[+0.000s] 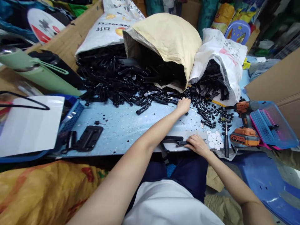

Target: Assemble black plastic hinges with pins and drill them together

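Observation:
My left hand (183, 105) reaches forward to the front of the loose pile of parts, its fingers curled downward. Whatever the fingertips hold is hidden beneath them. Near the table's front edge my right hand (197, 144) has its thumb and fingers around the end of a black plastic part (181, 143). Just behind that part lies a long black strip (172, 138). Black plastic pieces (110, 84) heap up behind my left hand, a few with silvery faces. Screws and small black fittings (208, 107) are scattered to its right. White round discs (215, 139) lie right of my right hand.
A hammer (226, 139) and an orange cordless drill (245, 123) stand at the right, beside a blue basket (273, 125). Three open sacks, one of them tan (168, 37), line the back. A black tray (89, 138) and green bottle (47, 75) are left.

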Demonstrator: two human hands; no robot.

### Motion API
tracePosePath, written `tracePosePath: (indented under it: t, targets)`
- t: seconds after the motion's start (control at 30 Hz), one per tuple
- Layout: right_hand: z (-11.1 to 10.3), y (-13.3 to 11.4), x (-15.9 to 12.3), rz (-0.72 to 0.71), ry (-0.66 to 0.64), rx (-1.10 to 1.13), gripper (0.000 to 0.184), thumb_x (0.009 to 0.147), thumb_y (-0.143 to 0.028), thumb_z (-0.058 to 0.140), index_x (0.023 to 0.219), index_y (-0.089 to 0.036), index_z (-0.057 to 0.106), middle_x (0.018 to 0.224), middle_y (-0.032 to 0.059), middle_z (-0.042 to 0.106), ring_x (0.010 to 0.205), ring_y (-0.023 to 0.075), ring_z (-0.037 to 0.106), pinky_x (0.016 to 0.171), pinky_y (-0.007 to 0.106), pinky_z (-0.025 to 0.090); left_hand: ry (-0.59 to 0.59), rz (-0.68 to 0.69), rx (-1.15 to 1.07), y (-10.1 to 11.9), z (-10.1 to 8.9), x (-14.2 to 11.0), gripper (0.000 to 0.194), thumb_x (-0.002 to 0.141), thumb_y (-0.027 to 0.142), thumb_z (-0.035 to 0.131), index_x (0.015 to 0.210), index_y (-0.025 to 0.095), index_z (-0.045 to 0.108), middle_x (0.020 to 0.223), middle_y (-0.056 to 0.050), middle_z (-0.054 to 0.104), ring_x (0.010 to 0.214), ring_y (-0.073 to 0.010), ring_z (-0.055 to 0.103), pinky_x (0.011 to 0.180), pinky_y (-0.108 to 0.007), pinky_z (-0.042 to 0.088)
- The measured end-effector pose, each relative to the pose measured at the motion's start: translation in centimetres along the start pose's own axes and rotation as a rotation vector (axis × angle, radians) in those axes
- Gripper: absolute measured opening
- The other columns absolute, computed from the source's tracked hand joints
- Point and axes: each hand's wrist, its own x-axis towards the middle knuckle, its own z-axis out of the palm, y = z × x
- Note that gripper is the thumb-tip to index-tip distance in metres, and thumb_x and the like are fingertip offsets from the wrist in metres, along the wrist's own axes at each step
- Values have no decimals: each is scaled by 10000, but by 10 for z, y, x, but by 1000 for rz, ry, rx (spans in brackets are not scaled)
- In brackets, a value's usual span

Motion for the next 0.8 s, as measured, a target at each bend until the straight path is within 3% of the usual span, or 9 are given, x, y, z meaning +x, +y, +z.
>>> tracePosePath:
  t: [0.1, 0.17, 0.3, 0.37, 0.43, 0.5, 0.57, 0.7, 0.8]
  targets:
    - [-1, 1, -3, 15, 5, 23, 396, 914, -461, 343, 916, -166, 608, 805, 75, 611, 759, 170, 526, 679, 288, 379, 5, -9, 3, 13, 9, 20, 264, 797, 11, 414, 919, 49, 645, 1042, -193, 605, 1059, -280, 462, 874, -416, 348]
    - [-9, 16, 2, 49, 36, 40, 381, 915, -451, 350, 929, -174, 611, 836, 84, 620, 778, 179, 533, 698, 304, 397, 6, -10, -2, 17, 14, 22, 263, 784, -16, 410, 869, 35, 653, 981, -198, 621, 1031, -279, 480, 874, -422, 343]
    - [-35, 77, 37, 376, 197, 0, 312, 920, -318, 332, 932, -185, 614, 892, 106, 626, 852, 216, 543, 748, 352, 434, 25, 22, -24, 12, 8, 4, 271, 810, 18, 415, 946, 58, 646, 1006, -168, 627, 989, -237, 535, 862, -365, 385]
    - [-46, 107, 66, 597, 189, -59, 260, 881, -224, 371, 954, -173, 615, 940, 123, 624, 912, 238, 543, 775, 366, 438, 80, 40, -131, 2, -1, -22, 233, 829, 95, 461, 962, 107, 652, 994, -123, 639, 947, -205, 569, 838, -326, 422]
    - [-52, 127, 94, 813, 57, -81, 235, 825, -164, 441, 977, -152, 620, 980, 141, 625, 949, 252, 553, 787, 361, 441, 201, 17, -428, -13, -9, -60, 159, 805, 177, 542, 878, 144, 679, 884, -77, 662, 861, -182, 605, 795, -303, 462]
    - [-54, 135, 118, 981, -86, -67, 234, 782, -134, 497, 976, -137, 628, 993, 146, 629, 964, 254, 569, 786, 344, 447, 306, -88, -744, -29, -14, -104, 129, 755, 257, 610, 775, 158, 690, 761, -43, 665, 754, -172, 626, 738, -309, 497]
    - [-53, 135, 134, 1080, -155, -56, 240, 754, -130, 533, 973, -114, 631, 996, 158, 628, 968, 254, 580, 783, 334, 453, 338, -274, -1043, -44, -14, -147, 230, 685, 370, 672, 737, 147, 690, 698, -31, 659, 649, -160, 630, 677, -317, 521]
    - [-51, 125, 142, 1112, -103, -52, 263, 701, -159, 570, 951, -101, 627, 981, 164, 627, 944, 265, 582, 775, 351, 453, 348, -608, -1348, -58, -7, -202, 414, 482, 466, 777, 681, 117, 678, 564, -16, 634, 552, -150, 622, 615, -309, 532]
    - [-55, 107, 133, 945, 64, 3, 252, 701, -167, 533, 938, -145, 617, 955, 110, 637, 910, 236, 581, 790, 344, 449, 388, -666, -1386, -59, 0, -215, 418, 452, 455, 788, 663, 113, 675, 574, -26, 648, 549, -151, 628, 606, -303, 536]
